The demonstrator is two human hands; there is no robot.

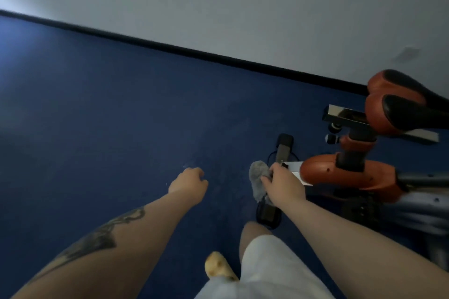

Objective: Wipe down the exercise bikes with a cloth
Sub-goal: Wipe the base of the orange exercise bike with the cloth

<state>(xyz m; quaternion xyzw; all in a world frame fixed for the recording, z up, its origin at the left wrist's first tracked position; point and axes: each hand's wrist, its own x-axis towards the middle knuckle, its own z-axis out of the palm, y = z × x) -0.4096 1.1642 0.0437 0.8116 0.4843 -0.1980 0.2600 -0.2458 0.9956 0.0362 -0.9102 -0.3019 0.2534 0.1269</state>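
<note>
The fluffy grey cloth (259, 180) is bunched under the fingers of the right hand (281, 183), which curl round it and press it against the dark metal floor bar (279, 153) at the rear of the orange and black exercise bike (352, 172). The cloth sticks out to the left of the knuckles, covering the bar's middle. The right arm reaches forward and down from the lower right. The left hand (189, 183) hangs over the dark blue carpet (97, 116), well left of the cloth, fingers loosely curled and holding nothing; its forearm bears a dark tattoo. The bike's orange and black saddle (398, 102) sits above, near the pale grey wall (243, 7).
</note>
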